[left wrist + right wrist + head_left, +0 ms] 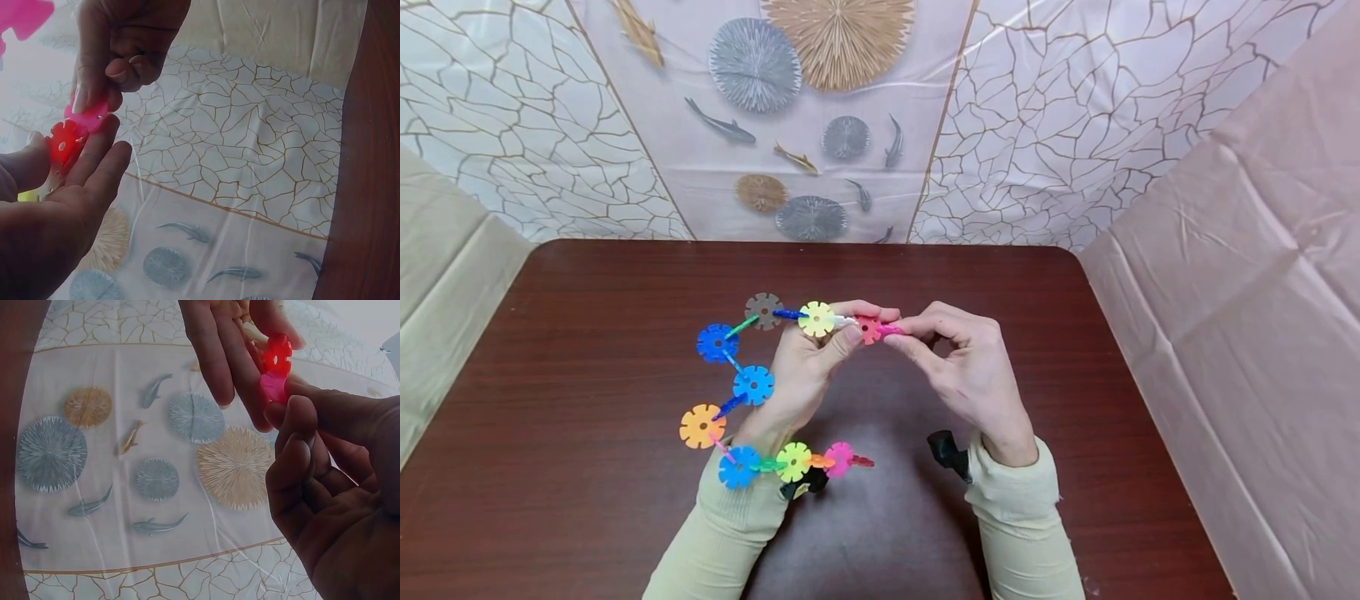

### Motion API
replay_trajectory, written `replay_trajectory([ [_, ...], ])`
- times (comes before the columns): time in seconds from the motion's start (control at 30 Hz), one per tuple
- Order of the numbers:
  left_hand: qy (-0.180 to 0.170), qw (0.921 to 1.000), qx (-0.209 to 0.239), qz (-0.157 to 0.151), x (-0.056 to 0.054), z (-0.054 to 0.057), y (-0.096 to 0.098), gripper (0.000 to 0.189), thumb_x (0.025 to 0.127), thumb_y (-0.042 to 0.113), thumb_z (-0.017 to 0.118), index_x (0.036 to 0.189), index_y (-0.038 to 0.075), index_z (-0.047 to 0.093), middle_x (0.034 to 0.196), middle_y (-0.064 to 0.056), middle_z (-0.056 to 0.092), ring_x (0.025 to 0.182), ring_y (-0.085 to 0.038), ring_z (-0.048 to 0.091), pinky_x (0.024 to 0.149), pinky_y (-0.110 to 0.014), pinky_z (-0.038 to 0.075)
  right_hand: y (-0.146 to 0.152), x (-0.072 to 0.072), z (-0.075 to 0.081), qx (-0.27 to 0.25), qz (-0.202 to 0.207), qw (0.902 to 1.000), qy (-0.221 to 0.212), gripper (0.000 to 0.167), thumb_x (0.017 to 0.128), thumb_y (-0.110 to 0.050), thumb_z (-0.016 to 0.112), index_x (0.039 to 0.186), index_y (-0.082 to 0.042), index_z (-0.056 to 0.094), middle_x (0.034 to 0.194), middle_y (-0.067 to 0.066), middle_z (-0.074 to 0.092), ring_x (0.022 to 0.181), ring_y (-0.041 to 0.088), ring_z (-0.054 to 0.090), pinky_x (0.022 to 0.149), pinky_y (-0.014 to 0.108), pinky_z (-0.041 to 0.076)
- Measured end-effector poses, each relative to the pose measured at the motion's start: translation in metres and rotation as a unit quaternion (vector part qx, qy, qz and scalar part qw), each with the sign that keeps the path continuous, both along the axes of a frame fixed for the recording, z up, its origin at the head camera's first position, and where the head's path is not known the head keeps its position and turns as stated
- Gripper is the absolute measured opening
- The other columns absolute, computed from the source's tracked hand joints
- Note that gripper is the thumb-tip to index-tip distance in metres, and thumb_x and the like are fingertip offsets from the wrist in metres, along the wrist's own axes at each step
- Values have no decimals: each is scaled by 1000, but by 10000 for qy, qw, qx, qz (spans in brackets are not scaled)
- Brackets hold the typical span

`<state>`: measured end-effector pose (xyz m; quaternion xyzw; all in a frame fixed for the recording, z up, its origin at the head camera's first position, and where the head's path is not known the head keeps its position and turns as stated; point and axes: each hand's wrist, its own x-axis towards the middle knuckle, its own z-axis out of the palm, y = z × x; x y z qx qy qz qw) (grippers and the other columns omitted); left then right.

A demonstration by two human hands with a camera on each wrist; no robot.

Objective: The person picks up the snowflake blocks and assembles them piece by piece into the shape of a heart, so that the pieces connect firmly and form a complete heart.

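A chain of colourful notched plastic discs (753,385) hangs in a curve from my left hand (808,367), its lower part passing over the left forearm. Thumb and fingers of that hand pinch the chain near its end, by a white disc (846,321) and a red disc (868,330). With thumb and forefinger my right hand (973,367) pinches a pink disc (892,330) set edge-on against the red one. In the right wrist view the pink disc (274,387) touches the red disc (277,355); whether their slots are fully joined I cannot tell.
Both hands are above a dark brown table (587,333). A patterned cloth (1037,125) hangs behind its far edge, and plain beige cloth (1240,292) stands along the right side. A black wrist camera (949,454) sits at the right cuff.
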<state>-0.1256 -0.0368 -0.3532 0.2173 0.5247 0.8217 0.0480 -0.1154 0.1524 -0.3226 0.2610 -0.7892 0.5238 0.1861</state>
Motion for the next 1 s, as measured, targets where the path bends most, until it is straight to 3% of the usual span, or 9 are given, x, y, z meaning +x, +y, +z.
replay_trajectory([
  [0.2, -67, 9996, 201, -179, 0, 0, -1, 27, 98, 7, 55, 121, -6, 62, 118, -15, 67, 93, -20, 66, 89, -30, 53, 1, -1, 0, -81, 146, 9999, -14, 17, 75, 0, 82, 86, -12, 78, 75, -8, 67, 61, 11, 55, 49, 22, 42],
  [0.33, -66, 9987, 400, -300, 0, -1, 1, 32, 96, 13, 59, 121, -8, 61, 116, -15, 68, 96, -21, 66, 90, -31, 53, 2, -1, 0, -130, 225, 9996, -87, 16, 76, -2, 82, 87, -12, 78, 77, -8, 68, 61, 12, 55, 48, 22, 41],
  [0.47, -36, 9987, 426, -288, 1, -2, 3, 42, 93, 20, 62, 121, -11, 59, 116, -14, 68, 89, -18, 66, 90, -33, 53, 3, 0, 0, -164, 276, 9994, -160, 14, 77, -6, 82, 88, -13, 78, 78, -7, 69, 60, 12, 54, 47, 22, 41],
  [0.67, -53, 9993, 333, -182, 3, -1, 4, 40, 94, 17, 62, 121, -12, 58, 116, -13, 68, 62, -12, 45, 84, -26, 54, 4, 1, 1, -217, 288, 9991, -202, 13, 77, -8, 82, 89, -12, 78, 77, -6, 69, 61, 13, 56, 47, 23, 42],
  [0.77, -138, 9996, 166, -162, 2, -1, 2, 34, 96, 13, 59, 122, -9, 60, 110, -11, 70, 55, -12, 34, 75, -22, 52, 3, 0, 0, -276, 301, 9985, -360, 14, 77, -7, 81, 90, -11, 78, 81, -5, 70, 60, 14, 58, 47, 23, 45],
  [0.87, -447, 9984, 198, -273, 1, 1, -3, 29, 98, 10, 56, 122, -6, 61, 113, -11, 67, 66, -12, 54, 84, -25, 53, 0, -2, -2, -373, 336, 9965, -668, 15, 77, -7, 81, 92, -11, 78, 85, -3, 72, 60, 16, 61, 50, 26, 50],
  [0.93, -663, 9969, 274, -320, 0, 1, -6, 26, 99, 8, 55, 121, -4, 61, 114, -13, 65, 87, -17, 64, 95, -32, 50, -3, -4, -5, -427, 296, 9949, -859, 16, 78, -8, 81, 93, -11, 76, 84, -1, 72, 59, 17, 61, 52, 28, 52],
  [1.0, -822, 9948, 432, -412, 0, 3, -9, 25, 99, 6, 53, 121, -3, 59, 121, -16, 62, 108, -26, 63, 101, -43, 44, -5, -6, -8, -437, 177, 9943, -957, 17, 78, -11, 81, 93, -12, 74, 84, -1, 71, 59, 18, 60, 53, 28, 51],
])
